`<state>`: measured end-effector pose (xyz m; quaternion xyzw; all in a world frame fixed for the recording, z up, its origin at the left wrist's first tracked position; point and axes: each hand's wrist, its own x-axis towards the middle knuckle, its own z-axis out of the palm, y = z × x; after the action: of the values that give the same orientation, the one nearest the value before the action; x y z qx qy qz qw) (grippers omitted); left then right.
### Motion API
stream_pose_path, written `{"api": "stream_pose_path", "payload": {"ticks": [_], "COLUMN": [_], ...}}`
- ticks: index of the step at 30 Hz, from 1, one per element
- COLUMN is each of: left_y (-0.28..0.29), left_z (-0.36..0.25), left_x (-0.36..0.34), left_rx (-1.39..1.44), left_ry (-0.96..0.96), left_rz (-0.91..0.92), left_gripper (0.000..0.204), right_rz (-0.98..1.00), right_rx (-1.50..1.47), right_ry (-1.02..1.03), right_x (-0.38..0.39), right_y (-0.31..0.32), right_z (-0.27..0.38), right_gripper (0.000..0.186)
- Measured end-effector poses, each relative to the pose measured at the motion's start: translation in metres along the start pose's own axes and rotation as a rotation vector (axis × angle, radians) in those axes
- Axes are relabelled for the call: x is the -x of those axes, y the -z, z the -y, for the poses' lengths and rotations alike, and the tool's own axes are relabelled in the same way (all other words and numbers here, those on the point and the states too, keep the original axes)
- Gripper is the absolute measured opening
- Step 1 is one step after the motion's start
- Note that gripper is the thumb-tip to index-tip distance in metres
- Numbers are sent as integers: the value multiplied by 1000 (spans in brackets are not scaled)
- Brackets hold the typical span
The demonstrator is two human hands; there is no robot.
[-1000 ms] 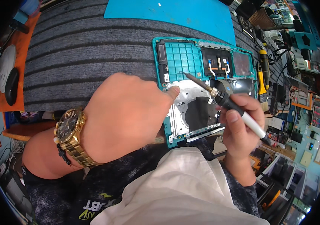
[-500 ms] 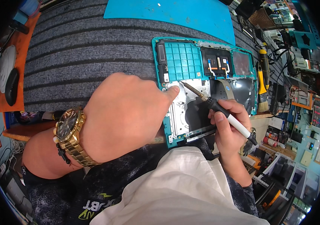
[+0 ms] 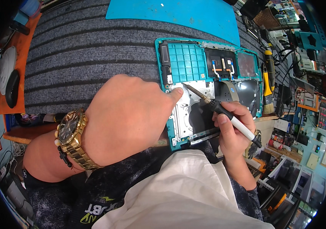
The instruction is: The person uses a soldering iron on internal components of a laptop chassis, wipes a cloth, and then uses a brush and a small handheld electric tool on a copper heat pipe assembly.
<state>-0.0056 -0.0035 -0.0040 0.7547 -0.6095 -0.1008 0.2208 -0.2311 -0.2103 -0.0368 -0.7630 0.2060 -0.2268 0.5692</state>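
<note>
Head camera, looking straight down: the right hand [image 3: 233, 128] is wrapped around a screwdriver [image 3: 218, 108], pen-style, its long axis slanting up and to the left from the fist. The tip lands just ahead of the left hand's [image 3: 126, 118] index fingertip, on the silver plate inside the opened teal laptop shell [image 3: 188, 61]. That left hand is nearer the tip, palm down, fingers loosely curled and holding nothing, only pressing the plate. A gold wristwatch [image 3: 71, 139] rides its wrist.

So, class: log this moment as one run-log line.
left hand: pressing laptop shell | right hand: gripping screwdriver | tip: at metal plate near left fingertip | surface: grey mat
</note>
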Motion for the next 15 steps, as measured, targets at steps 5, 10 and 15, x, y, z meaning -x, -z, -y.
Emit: {"api": "stream_pose_path", "payload": {"ticks": [5, 10, 15], "left_y": [0, 1, -1], "left_z": [0, 0, 0], "left_x": [0, 0, 0], "left_rx": [1, 5, 3], "left_ry": [-5, -6, -7], "left_rz": [-6, 1, -10], "left_gripper": [51, 50, 49], "right_rz": [-40, -34, -42], "right_rx": [-55, -46, -40], "right_ry": [10, -12, -19], "right_x": [1, 1, 1], "right_y": [-1, 0, -2], "right_z": [-2, -1, 0], "right_gripper": [25, 25, 26]}}
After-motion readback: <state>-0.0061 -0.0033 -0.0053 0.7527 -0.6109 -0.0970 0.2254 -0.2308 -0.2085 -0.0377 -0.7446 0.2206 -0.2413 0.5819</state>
